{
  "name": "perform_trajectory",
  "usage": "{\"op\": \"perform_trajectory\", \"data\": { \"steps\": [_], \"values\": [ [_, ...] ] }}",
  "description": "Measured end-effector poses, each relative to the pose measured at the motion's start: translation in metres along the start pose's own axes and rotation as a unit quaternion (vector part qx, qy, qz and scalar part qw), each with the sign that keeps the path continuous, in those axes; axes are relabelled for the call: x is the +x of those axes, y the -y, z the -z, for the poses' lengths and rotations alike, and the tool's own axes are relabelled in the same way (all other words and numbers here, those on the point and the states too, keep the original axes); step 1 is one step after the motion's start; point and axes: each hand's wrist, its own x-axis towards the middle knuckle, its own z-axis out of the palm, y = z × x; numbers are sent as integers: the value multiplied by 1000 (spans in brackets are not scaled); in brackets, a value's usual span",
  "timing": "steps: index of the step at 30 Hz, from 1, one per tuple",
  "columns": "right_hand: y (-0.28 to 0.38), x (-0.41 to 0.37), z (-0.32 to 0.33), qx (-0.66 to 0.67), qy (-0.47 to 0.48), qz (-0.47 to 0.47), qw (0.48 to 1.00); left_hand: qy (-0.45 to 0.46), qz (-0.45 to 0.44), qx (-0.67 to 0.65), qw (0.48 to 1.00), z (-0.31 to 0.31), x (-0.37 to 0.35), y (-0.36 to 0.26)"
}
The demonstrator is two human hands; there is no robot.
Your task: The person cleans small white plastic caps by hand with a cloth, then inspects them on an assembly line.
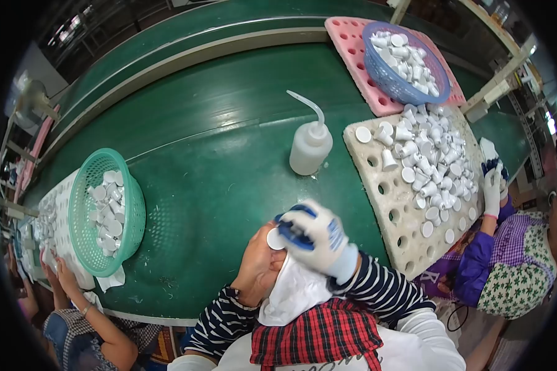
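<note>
- Step in hand, prob.: rubbing or wiping one white piece [276, 239] w/ the white cloth [296, 290], over the near edge of the tabletop [216, 179].
- L hand [258, 264], bare: fingers closed in a pinch on the piece, its round white face showing between the hands.
- R hand [319, 240], gloved in white & blue, is right up against the piece; fingers look curled, but can't tell how far open or if it grips anything (motion blur).
- Next move, my read: calls for a firm L pinch & light R pressure, then the R hand off the piece so its face can be checked.
- Squeeze bottle [311, 148] stands mid-tabletop, within reach, spout toward the far edge.
- More white pieces: heap on the holed foam board [387, 232] along the right side; others in the blue basket [384, 77] at the far right corner & the green basket [80, 216] nr the near left corner.
- Hidden: most of the held piece, blocked by both hands; cloth's upper end too, so can't say which hand has it.
- Cut off/dim: the co-workers at both sides; detail nr the lens rim is v. hard to make out.
</note>
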Motion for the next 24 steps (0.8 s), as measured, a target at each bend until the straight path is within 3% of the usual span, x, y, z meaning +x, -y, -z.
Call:
{"op": "perform_trajectory", "data": {
  "steps": [2, 5, 6, 7, 8, 9, 10, 13, 15, 19, 24],
  "values": [
    [-11, -2, 4, 43, -14, -54, 998, -10, -16, 0, 1000, -3, 0, 0],
    [22, 3, 13, 89, -23, -46, 995, 10, 0, -14, 1000, 3, 4, 2],
    [26, 0, 6, 81, -10, -16, 997, -84, -35, -14, 996, -19, 1, 4],
    [24, 0, -1, 39, 3, 60, 997, -122, -46, 3, 991, -28, -2, 3],
    [18, 0, -5, 51, 12, 29, 998, -160, -55, 20, 985, -37, -5, 3],
    [14, 1, -6, 62, 20, -2, 998, -144, -37, 50, 988, -26, -4, 1],
    [11, 8, 0, 49, 6, -24, 998, -7, -1, 15, 1000, -9, -3, -6],
    [-14, 10, 11, 6, -8, -74, 997, 43, -11, 0, 999, 2, -2, -2],
    [-18, 4, 21, -205, -40, -30, 978, 57, -7, -36, 998, 7, -2, -2],
    [2, -28, 37, -208, -34, -24, 977, 123, -18, -81, 989, 24, -1, -4],
    [-4, -60, 15, -250, 98, 6, 963, 14, -74, -55, 996, 7, -12, -8]
  ]
}}
